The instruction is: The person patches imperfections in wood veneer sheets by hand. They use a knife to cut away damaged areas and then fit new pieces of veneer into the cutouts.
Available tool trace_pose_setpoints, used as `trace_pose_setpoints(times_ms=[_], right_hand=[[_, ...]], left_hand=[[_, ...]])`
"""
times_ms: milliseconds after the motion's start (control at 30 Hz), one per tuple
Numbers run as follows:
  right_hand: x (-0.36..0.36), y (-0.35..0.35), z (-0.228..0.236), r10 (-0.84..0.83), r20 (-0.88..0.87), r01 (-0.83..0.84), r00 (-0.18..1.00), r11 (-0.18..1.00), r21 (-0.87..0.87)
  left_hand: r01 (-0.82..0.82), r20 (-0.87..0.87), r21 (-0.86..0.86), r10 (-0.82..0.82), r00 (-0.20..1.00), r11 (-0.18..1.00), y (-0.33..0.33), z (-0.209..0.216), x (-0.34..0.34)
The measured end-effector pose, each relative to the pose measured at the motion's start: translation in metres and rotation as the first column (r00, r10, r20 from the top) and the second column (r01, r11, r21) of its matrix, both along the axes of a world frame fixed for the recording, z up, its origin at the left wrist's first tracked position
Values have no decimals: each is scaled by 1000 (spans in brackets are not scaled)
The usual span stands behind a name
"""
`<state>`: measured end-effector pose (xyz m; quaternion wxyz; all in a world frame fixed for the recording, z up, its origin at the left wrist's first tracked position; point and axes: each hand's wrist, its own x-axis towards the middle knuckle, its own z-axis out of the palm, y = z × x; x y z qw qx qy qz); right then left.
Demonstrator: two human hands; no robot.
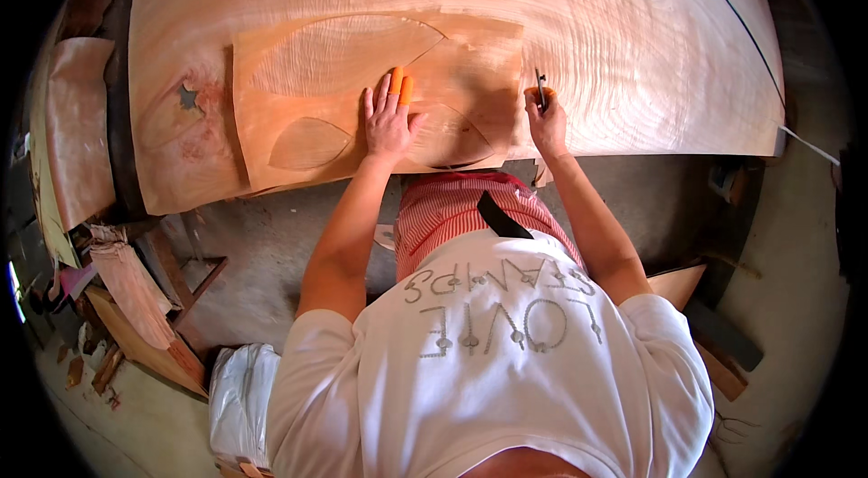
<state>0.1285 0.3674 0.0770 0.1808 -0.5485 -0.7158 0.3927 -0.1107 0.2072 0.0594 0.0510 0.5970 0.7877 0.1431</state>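
My left hand (389, 127) lies flat with fingers spread on a smaller sheet of wood veneer (362, 104), two of its fingertips covered by orange finger cots (400, 85). Leaf-shaped openings with curved edges show in that sheet: a long one (339, 48) above the hand and a smaller one (310, 143) to its left. A curved cut line also runs to the right of the hand. Beyond the sheet's right edge, my right hand (547, 121) is closed round a slim dark cutter knife (542, 85), its tip pointing away from me. Orange also shows at the right fingertips.
Under the sheet spreads a large pale veneer panel (624, 53), with a ragged hole (188, 96) at left. A dark cord (732, 12) crosses its right side. Veneer strips (81, 125) and wood offcuts (136, 288) lie at left. A plastic-wrapped bundle (242, 397) stands lower left.
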Motion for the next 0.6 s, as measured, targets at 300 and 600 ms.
trace_pose_setpoints(times_ms=[300, 600], right_hand=[[-44, 1, 30, 466, 152, -389, 871, 845, -366], [-89, -30, 6, 804, 126, -770, 581, 594, -233]], left_hand=[[-289, 41, 117, 286, 957, 950, 14, -7, 5], [-415, 93, 165, 405, 910, 895, 15, -11, 4]])
